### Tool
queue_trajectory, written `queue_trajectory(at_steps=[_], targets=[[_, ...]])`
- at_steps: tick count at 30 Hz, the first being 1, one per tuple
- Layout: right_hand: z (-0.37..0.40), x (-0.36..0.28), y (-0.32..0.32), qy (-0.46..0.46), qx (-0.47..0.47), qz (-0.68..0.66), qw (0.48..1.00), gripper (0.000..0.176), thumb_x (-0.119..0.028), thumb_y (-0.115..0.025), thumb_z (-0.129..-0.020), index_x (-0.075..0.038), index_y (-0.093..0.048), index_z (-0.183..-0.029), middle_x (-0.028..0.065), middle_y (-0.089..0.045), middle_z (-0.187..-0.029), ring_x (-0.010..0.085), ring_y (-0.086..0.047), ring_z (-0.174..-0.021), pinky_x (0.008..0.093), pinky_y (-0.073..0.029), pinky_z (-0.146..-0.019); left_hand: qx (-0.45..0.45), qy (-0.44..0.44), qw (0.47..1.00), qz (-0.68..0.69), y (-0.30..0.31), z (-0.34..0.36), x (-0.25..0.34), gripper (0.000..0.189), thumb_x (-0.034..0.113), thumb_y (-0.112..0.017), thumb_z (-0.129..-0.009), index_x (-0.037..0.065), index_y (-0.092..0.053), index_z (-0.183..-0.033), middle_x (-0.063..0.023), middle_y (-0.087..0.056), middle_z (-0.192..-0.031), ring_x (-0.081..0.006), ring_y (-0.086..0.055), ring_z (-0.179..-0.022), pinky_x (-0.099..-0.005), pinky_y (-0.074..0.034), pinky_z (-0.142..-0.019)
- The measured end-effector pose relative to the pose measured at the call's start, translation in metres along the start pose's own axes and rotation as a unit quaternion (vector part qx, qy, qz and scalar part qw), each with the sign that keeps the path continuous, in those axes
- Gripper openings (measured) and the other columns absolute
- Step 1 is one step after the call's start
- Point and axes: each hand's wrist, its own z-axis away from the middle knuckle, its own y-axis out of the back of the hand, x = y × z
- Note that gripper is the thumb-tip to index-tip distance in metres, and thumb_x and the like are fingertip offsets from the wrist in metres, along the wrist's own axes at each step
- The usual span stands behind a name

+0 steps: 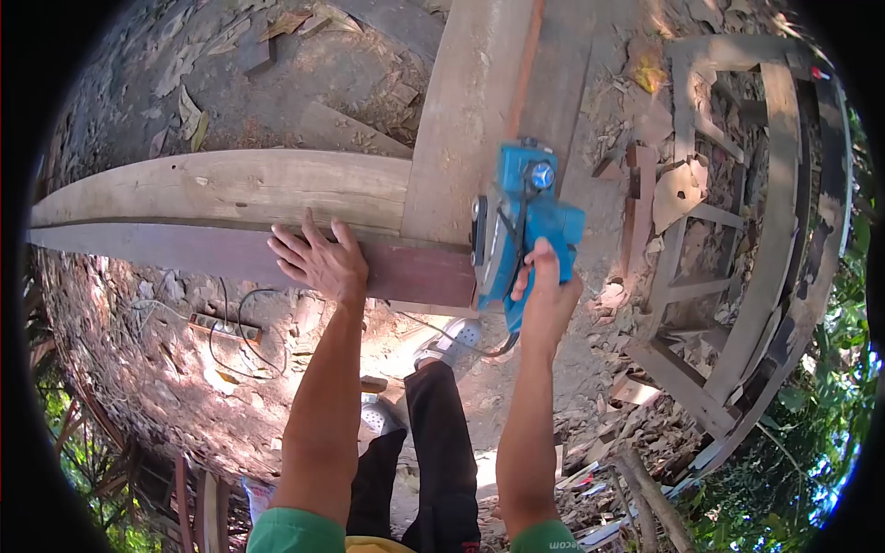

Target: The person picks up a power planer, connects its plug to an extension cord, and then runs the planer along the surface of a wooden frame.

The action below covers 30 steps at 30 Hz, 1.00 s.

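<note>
My right hand [549, 286] is wrapped round the rear handle of a blue electric planer [525, 226]. The planer stands at the right end of a reddish-brown board [415, 267], its body reaching past that end. Spread fingers of my left hand [323, 258] rest on the same board, left of its middle, with the fingertips near its far edge. A pale wooden plank [277, 189] runs alongside the board on the far side. From the planer's handle a dark cord [505, 347] trails down towards my feet.
A wide plank [470, 120] runs away from me behind the planer. Wooden frames [737, 221] lie at the right. On the littered ground at the left is a power strip [224, 329] with loose cables. My grey clogs [458, 339] stand below the board.
</note>
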Motion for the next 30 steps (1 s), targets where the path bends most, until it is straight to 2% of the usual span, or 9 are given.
queue_trajectory(at_steps=[3,7,11,12,13,15,20,23,30], targets=[[-0.042,-0.044,-0.021,0.015,-0.024,0.029,0.999,0.044,-0.042,-0.065,-0.092,-0.002,-0.059,-0.077,0.0045,-0.051,-0.057,0.0136,-0.049,-0.048,0.029,-0.038,-0.045,-0.006,-0.001,1.0,0.007,0.004,0.002,0.0,0.059,0.052,-0.049,-0.097,0.02,-0.049,-0.147,-0.0233,-0.02,-0.164,-0.0413,-0.01,-0.153,-0.0556,-0.011,-0.122],[-0.045,-0.042,-0.016,0.007,-0.066,0.008,0.998,0.042,-0.043,-0.064,-0.093,-0.004,-0.057,-0.077,0.0036,-0.051,-0.058,0.0128,-0.048,-0.048,0.0286,-0.037,-0.046,-0.005,0.004,1.0,0.01,0.002,0.001,0.001,0.059,0.051,-0.05,-0.096,0.021,-0.049,-0.147,-0.0226,-0.02,-0.164,-0.0417,-0.01,-0.153,-0.0559,-0.011,-0.122],[0.057,0.042,0.033,-0.04,-0.049,-0.006,0.998,0.035,-0.039,-0.069,-0.094,-0.007,-0.061,-0.082,-0.003,-0.05,-0.059,0.0056,-0.045,-0.051,0.0269,-0.034,-0.047,0.007,0.004,0.999,-0.042,-0.002,-0.001,-0.006,0.059,0.054,-0.049,-0.097,0.024,-0.048,-0.148,-0.021,-0.019,-0.165,-0.0408,-0.012,-0.153,-0.0556,-0.012,-0.122],[0.089,0.076,0.046,-0.064,-0.023,-0.061,0.996,0.035,-0.039,-0.071,-0.093,-0.006,-0.064,-0.086,-0.0031,-0.052,-0.062,0.0052,-0.047,-0.054,0.0267,-0.037,-0.049,0.013,-0.006,0.998,-0.06,-0.009,0.0,-0.008,0.059,0.056,-0.049,-0.097,0.025,-0.048,-0.147,-0.0202,-0.019,-0.166,-0.0402,-0.012,-0.153,-0.0558,-0.013,-0.122],[0.116,0.112,0.068,-0.024,-0.034,-0.008,0.999,0.036,-0.039,-0.071,-0.093,-0.004,-0.066,-0.092,-0.0025,-0.055,-0.066,0.0059,-0.05,-0.057,0.0264,-0.041,-0.052,0.024,-0.011,0.998,-0.054,-0.012,0.0,-0.01,0.059,0.058,-0.047,-0.098,0.027,-0.048,-0.147,-0.0188,-0.018,-0.166,-0.0389,-0.013,-0.154,-0.0568,-0.014,-0.122],[0.156,0.159,0.094,-0.062,-0.055,-0.01,0.997,0.039,-0.039,-0.073,-0.092,-0.001,-0.069,-0.1,0.0001,-0.062,-0.071,0.0079,-0.057,-0.064,0.0274,-0.047,-0.058,0.03,-0.023,0.997,-0.073,-0.018,-0.001,-0.015,0.058,0.062,-0.039,-0.1,0.03,-0.045,-0.149,-0.0178,-0.018,-0.166,-0.0384,-0.012,-0.154,-0.0584,-0.014,-0.121],[0.134,0.125,0.075,-0.07,-0.034,0.048,0.996,0.038,-0.034,-0.073,-0.091,0.0,-0.07,-0.107,0.0063,-0.069,-0.076,0.0115,-0.062,-0.07,0.0317,-0.051,-0.067,0.047,-0.049,0.997,-0.046,-0.04,-0.005,-0.031,0.064,0.066,-0.037,-0.1,0.028,-0.043,-0.152,-0.0188,-0.018,-0.166,-0.0392,-0.012,-0.154,-0.0606,-0.015,-0.119],[0.108,0.107,0.055,-0.029,-0.018,0.018,0.999,0.037,-0.038,-0.069,-0.095,-0.001,-0.068,-0.102,-0.0014,-0.059,-0.07,0.0063,-0.055,-0.063,0.0262,-0.047,-0.057,0.043,-0.047,0.997,-0.044,-0.039,-0.006,-0.032,0.065,0.066,-0.036,-0.1,0.028,-0.042,-0.152,-0.0189,-0.017,-0.166,-0.0392,-0.011,-0.154,-0.0607,-0.014,-0.119],[0.037,0.053,0.018,0.014,0.0,0.012,1.0,0.037,-0.04,-0.069,-0.094,-0.003,-0.067,-0.093,-0.0033,-0.054,-0.063,0.0062,-0.051,-0.053,0.0263,-0.042,-0.048,0.051,-0.047,0.993,-0.099,-0.041,-0.004,-0.031,0.064,0.068,-0.034,-0.1,0.029,-0.045,-0.149,-0.0186,-0.022,-0.165,-0.0397,-0.017,-0.152,-0.0594,-0.019,-0.118]])
